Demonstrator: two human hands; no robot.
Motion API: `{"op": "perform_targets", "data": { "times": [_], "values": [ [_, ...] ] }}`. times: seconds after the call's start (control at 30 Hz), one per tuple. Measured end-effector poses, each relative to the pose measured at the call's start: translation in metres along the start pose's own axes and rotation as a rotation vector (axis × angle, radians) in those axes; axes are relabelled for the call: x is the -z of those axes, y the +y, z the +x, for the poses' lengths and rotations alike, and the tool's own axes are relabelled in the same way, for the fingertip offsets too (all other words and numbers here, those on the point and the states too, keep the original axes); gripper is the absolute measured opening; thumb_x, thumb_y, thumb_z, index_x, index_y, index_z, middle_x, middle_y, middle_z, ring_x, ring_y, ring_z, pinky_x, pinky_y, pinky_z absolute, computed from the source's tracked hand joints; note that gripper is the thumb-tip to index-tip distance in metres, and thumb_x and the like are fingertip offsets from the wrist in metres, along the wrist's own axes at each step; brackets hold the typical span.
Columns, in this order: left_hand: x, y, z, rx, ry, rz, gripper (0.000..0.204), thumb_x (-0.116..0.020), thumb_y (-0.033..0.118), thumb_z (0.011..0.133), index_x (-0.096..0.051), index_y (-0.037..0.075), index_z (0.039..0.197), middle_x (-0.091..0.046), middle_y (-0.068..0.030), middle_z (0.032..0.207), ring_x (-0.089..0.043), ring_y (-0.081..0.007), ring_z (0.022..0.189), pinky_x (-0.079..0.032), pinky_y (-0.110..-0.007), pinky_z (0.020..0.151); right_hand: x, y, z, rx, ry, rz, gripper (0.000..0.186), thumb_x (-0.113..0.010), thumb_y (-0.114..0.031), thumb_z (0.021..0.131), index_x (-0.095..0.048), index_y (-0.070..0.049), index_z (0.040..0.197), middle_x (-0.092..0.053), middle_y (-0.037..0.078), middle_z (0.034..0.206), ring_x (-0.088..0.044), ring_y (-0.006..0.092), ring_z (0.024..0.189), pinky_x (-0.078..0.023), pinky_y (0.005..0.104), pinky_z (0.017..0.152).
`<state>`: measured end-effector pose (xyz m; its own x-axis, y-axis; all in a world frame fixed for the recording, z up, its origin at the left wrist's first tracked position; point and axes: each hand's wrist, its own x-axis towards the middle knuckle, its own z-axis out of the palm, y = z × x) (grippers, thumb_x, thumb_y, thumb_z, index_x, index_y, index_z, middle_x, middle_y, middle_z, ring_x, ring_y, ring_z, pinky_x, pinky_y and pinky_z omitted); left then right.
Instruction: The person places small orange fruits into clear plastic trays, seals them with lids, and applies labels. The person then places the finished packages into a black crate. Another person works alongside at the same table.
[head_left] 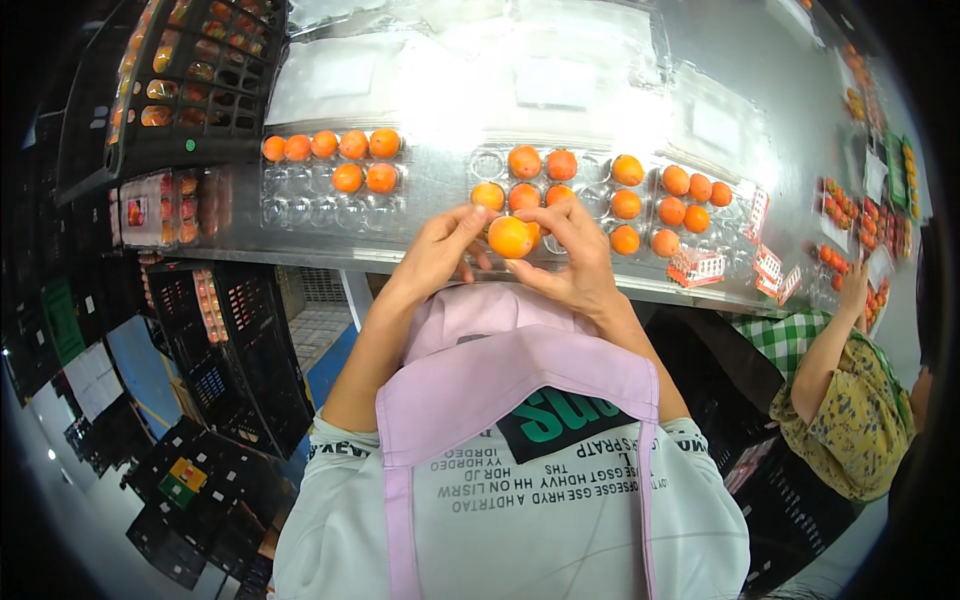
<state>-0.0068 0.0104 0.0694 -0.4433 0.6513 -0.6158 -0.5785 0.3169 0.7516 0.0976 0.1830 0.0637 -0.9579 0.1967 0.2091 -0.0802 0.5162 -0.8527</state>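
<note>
In front of my chest, at the near edge of the metal table, a glossy round orange fruit (pixel 510 238) is held up between both hands. My right hand (pixel 578 262) pinches it, thumb below and index finger above. From the other side, my left hand (pixel 438 247) closes on it with curled fingers. Just beyond lies a clear moulded tray (pixel 488 163) with several such fruits in its round cups. Another clear tray (pixel 290 212), partly filled, sits to the left. More fruits (pixel 671 211) fill cups at the right.
Clear lids (pixel 565 90) stand open behind the trays. A black crate (pixel 200 75) of packed fruit rises at the far left, beside stacked packs (pixel 160 210). Red-and-white printed cards (pixel 697 267) lie at the right. A co-worker's arm (pixel 818 370) reaches toward packs farther right.
</note>
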Motion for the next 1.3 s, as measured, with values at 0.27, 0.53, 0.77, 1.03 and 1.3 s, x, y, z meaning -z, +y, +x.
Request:
{"op": "perform_targets", "data": {
  "times": [0.27,0.53,0.77,1.03,1.3],
  "values": [
    [-0.013,-0.001,-0.004,-0.119,-0.191,-0.244,0.043,-0.055,0.032,0.093,-0.051,0.0,0.121,-0.061,-0.0074,0.102,-0.06,-0.0103,0.083,-0.05,-0.022,0.068,0.009,-0.005,0.002,0.058,0.044,0.107,0.049,-0.08,-0.023,0.065,-0.063,-0.009,0.108,-0.06,0.007,0.086,-0.056,0.0191,0.071,-0.045,0.0297,0.06],
    [-0.015,-0.007,-0.002,-0.259,-0.11,-0.134,0.048,-0.068,0.01,0.083,-0.048,0.001,0.125,-0.058,-0.009,0.114,-0.057,-0.0154,0.103,-0.05,-0.029,0.086,0.002,-0.004,-0.006,-0.188,-0.056,0.325,0.033,-0.064,-0.017,0.084,-0.058,-0.005,0.115,-0.064,0.011,0.088,-0.061,0.0171,0.067,-0.047,0.0279,0.061],
    [-0.015,-0.004,-0.006,-0.275,-0.181,-0.494,0.038,-0.061,0.012,0.084,-0.05,0.001,0.119,-0.052,-0.0111,0.112,-0.055,-0.0204,0.107,-0.051,-0.037,0.084,0.013,0.015,-0.005,-0.33,0.116,0.224,0.023,-0.059,-0.013,0.089,-0.061,-0.005,0.111,-0.062,0.007,0.082,-0.056,0.0112,0.069,-0.044,0.0247,0.06],
    [0.004,-0.023,0.005,-0.179,-0.139,-0.534,0.02,-0.057,0.019,0.09,-0.056,0.002,0.1,-0.055,-0.0061,0.083,-0.057,-0.0161,0.075,-0.051,-0.03,0.066,0.029,0.032,-0.004,-0.1,0.033,-0.461,0.032,-0.074,-0.017,0.071,-0.063,-0.008,0.1,-0.058,0.005,0.087,-0.052,0.0238,0.087,-0.04,0.0373,0.079],
    [-0.008,-0.015,0.004,-0.078,-0.019,-0.382,0.019,-0.057,0.017,0.091,-0.059,0.002,0.103,-0.053,-0.0006,0.065,-0.054,-0.011,0.06,-0.048,-0.026,0.057,0.021,0.04,-0.001,-0.094,-0.013,-0.564,0.04,-0.076,-0.02,0.066,-0.063,-0.009,0.101,-0.057,0.003,0.087,-0.051,0.0223,0.086,-0.037,0.0364,0.078]
  ]
}}
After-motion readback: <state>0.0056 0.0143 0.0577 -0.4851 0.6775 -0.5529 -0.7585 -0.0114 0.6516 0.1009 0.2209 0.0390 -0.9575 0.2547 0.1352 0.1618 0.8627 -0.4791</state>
